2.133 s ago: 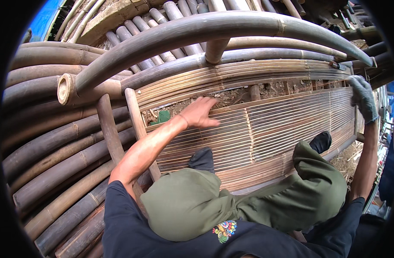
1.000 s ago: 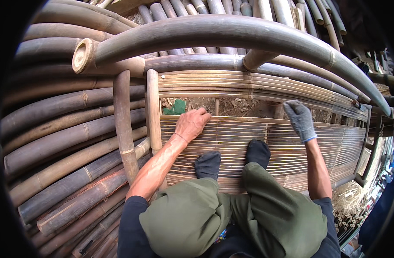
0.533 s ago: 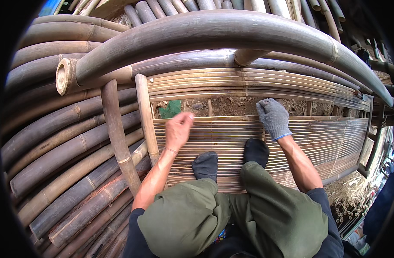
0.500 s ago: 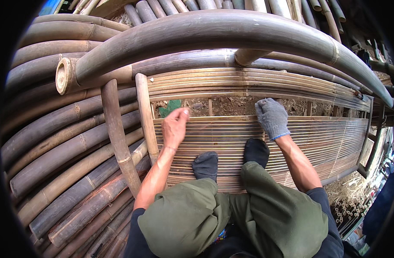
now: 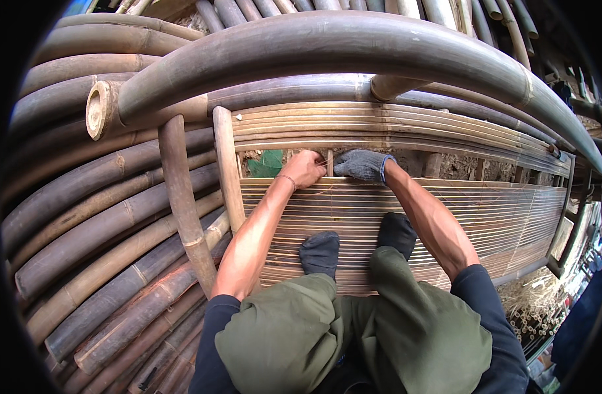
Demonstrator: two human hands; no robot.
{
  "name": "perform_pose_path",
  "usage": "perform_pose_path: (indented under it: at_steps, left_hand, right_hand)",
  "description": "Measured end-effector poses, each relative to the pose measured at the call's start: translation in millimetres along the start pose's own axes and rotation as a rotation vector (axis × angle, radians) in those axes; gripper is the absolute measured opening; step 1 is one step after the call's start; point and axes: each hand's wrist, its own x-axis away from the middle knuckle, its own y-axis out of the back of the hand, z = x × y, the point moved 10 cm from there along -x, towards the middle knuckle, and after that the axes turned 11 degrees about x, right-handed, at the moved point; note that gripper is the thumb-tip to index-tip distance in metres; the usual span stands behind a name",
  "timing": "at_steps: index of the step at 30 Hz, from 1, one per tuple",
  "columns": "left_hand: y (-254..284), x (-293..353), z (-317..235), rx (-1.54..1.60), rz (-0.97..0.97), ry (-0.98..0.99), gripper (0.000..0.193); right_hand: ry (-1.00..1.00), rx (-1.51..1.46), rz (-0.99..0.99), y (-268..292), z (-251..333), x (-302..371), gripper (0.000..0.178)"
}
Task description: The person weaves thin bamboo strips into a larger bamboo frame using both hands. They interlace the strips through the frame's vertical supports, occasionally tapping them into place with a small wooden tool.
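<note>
My bare left hand [image 5: 304, 169] and my grey-gloved right hand [image 5: 361, 165] are close together over a gap in a bamboo slat bench. Both lie by the far edge of the near slat panel [image 5: 445, 210], on either side of a short crosspiece [image 5: 329, 163]. The left fingers are bent and pinched together; a fine thread-like strand seems to show by them, too thin to be sure of. The right fingers curl down over the slat edge, their tips hidden. Whatever either hand grips cannot be made out.
A thick bamboo rail [image 5: 314, 49] arches across the far side, with a bundle of slats [image 5: 380, 121] below it. Bamboo poles [image 5: 104, 223] are stacked at the left. My feet in dark socks [image 5: 319, 253] rest on the slats. A green leaf-like piece [image 5: 265, 164] shows in the gap.
My right hand has moved left along the slat edge to beside my left hand. My left hand has shifted right and its fingers have turned toward the crosspiece.
</note>
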Motion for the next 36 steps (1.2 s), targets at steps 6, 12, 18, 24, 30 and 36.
perform_pose_path:
  at_steps: [6,12,18,24,30,36]
  left_hand:
    - [34,51,-14,0.116,-0.278,-0.095,0.026]
    - [5,86,-51,0.482,0.032,-0.179,0.027]
    - [33,89,-24,0.092,-0.349,-0.187,0.043]
    - [-80,117,-102,-0.452,-0.050,-0.796,0.056]
    - [-125,147,-116,-0.249,0.287,-0.938,0.023]
    - [52,169,-108,0.659,-0.277,-0.657,0.026]
  right_hand:
    - [-0.590,0.117,-0.148,50,29,40,0.033]
    - [-0.206,0.262,-0.676,86,124,84,0.027]
    - [-0.364,0.305,-0.337,26,143,272,0.016]
    - [-1.010,0.256,0.772,-122,141,654,0.018]
    - [-1.423,0.170,0.812,-89,102,753,0.026]
    - [-1.072,0.360,-0.100,46,20,392,0.021]
